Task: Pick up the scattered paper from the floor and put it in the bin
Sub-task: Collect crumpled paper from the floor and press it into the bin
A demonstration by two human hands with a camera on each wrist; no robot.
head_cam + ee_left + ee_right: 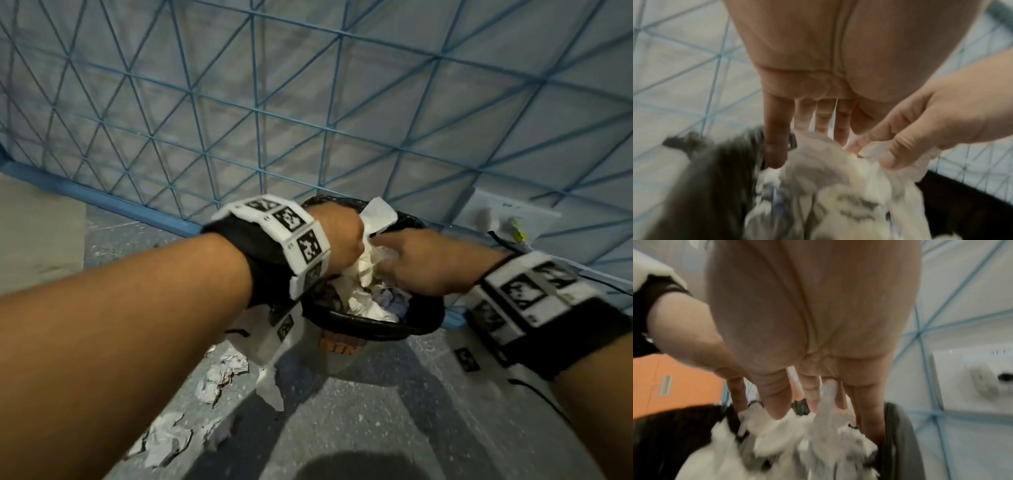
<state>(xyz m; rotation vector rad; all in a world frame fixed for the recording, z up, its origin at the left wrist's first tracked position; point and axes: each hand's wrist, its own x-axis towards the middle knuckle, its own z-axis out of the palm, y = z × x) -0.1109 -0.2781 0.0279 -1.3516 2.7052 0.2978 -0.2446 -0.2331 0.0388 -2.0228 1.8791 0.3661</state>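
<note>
White paper under both hands' extended fingers.

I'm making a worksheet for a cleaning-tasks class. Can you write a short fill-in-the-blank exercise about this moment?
1. Both hands push white paper into a bin lined with a ____ bag.
2. Crumpled paper on the floor lies on the person's ____ side of the bin.
3. The fence behind the bin is painted ____.

Missing words: black; left; blue
</note>
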